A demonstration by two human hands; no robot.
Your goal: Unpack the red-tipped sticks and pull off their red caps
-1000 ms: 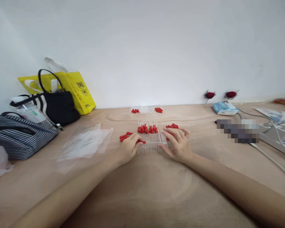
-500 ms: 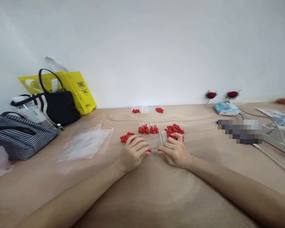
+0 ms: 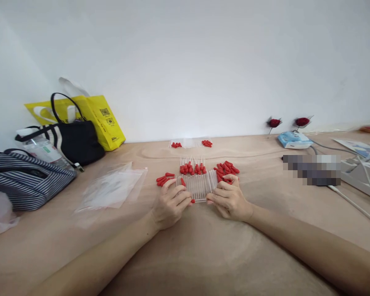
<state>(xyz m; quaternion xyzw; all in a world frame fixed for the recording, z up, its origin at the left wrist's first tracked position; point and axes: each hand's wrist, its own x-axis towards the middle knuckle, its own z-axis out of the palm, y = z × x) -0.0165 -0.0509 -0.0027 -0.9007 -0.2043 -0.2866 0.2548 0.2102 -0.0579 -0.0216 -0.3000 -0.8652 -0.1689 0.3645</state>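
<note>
My left hand (image 3: pixel 172 204) is closed on a red rubber dropper bulb (image 3: pixel 193 201) at its fingertips. Opposite it, my right hand (image 3: pixel 231 200) pinches a clear thin dropper tube (image 3: pixel 200 201), which lies crosswise between the hands with one end at the bulb. Another red bulb (image 3: pixel 183 181) shows by my left fingers; whether they touch it I cannot tell. Beyond the hands lies a row of clear tubes (image 3: pixel 195 185) side by side. Behind that row are several droppers with red bulbs (image 3: pixel 191 167) fitted.
Loose red bulbs lie in a left pile (image 3: pixel 165 179) and a right pile (image 3: pixel 226 166). Clear plastic bags (image 3: pixel 114 187) rest at left, near a striped bag (image 3: pixel 40 176). At the wall is a bagged set (image 3: pixel 191 142). A tissue pack (image 3: pixel 294 140) and power strip (image 3: pixel 360 176) are at right.
Both hands have come slightly nearer to me, with the tube and bulb between them. The red bulb by my left fingers and more of the tube row now show.
</note>
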